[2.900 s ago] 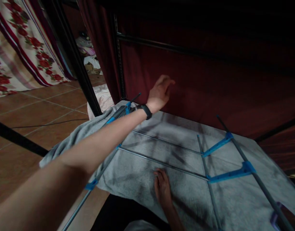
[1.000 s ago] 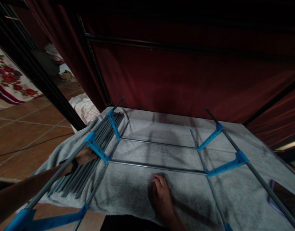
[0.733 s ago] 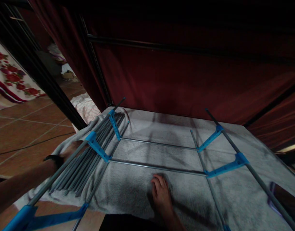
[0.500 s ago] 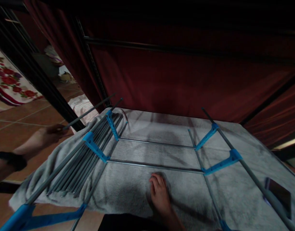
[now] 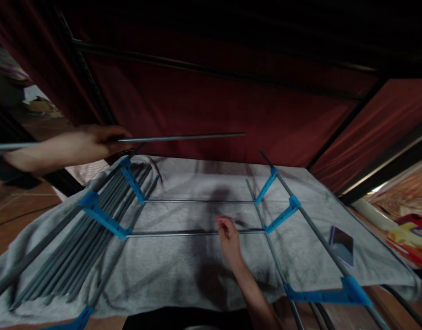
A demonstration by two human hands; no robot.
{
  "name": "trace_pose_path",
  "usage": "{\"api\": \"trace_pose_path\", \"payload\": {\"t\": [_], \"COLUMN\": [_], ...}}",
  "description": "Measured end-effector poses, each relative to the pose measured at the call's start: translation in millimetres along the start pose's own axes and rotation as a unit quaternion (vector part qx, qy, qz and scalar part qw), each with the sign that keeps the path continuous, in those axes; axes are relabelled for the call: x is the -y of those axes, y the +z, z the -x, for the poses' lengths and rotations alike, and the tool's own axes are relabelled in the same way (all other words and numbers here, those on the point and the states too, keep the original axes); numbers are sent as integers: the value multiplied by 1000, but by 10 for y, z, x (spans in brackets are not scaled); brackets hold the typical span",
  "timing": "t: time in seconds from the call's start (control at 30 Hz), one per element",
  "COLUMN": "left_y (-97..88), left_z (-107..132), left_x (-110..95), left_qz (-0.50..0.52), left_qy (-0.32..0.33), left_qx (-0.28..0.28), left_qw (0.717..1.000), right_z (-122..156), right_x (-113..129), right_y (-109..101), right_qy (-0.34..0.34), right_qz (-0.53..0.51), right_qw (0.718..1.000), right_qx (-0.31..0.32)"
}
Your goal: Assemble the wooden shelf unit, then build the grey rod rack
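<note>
My left hand [image 5: 97, 142] is closed round a thin grey metal tube [image 5: 183, 137], held almost level above the far left of the bed, its free end pointing right. Motion smears this hand. My right hand [image 5: 229, 240], raised over the middle, has loosely curled fingers, a gap at the thumb and nothing visible in it. Behind it passes the nearer crossbar [image 5: 176, 233] of a frame of grey tubes joined by blue plastic brackets [image 5: 104, 219]. Contact between hand and crossbar cannot be made out. Several loose grey tubes [image 5: 83, 243] lie side by side at the left.
A grey blanket [image 5: 156, 275] covers the surface under the frame. On the right lies a phone [image 5: 342, 245] beside a frame tube. Dark red curtains [image 5: 204, 101] on black bars hang behind. A red and yellow packet [image 5: 413, 238] shows at the far right.
My left hand has moved up and right, swinging the tube from slanted to nearly level. My right hand has lifted from the blanket towards the nearer crossbar. The view has turned right.
</note>
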State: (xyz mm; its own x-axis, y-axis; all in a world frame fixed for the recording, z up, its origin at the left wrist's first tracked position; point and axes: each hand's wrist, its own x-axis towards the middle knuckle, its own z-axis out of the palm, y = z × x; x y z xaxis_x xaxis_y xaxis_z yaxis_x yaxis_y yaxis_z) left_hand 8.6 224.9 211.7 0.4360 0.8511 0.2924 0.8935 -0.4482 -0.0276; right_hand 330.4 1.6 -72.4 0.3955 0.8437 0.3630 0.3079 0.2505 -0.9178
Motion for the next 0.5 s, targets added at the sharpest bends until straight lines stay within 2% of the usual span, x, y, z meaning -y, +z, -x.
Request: {"api": "trace_pose_path", "payload": {"t": [0.1,0.2,0.3,0.37,0.5], "left_y": [154,275,370,446,656], "left_z": [-211,-308,-301,-260,-160], "left_x": [-342,-593,-801,-951,-1248], "left_qz": [26,22,7,-8,-8], "left_qy": [19,74,108,111,89], "left_qx": [47,37,28,1,-26], "left_qw": [998,996,994,994,996], "right_z": [-275,-513,-734,-882,-1179], "right_x": [45,52,33,15,-24], "right_y": [-202,-362,-468,-521,-648], "right_qy": [23,36,32,35,75], "right_qz": [-22,-31,-50,-78,-133], "right_qw": [998,994,992,988,966], "right_qx": [-57,-97,-113,-129,-207]}}
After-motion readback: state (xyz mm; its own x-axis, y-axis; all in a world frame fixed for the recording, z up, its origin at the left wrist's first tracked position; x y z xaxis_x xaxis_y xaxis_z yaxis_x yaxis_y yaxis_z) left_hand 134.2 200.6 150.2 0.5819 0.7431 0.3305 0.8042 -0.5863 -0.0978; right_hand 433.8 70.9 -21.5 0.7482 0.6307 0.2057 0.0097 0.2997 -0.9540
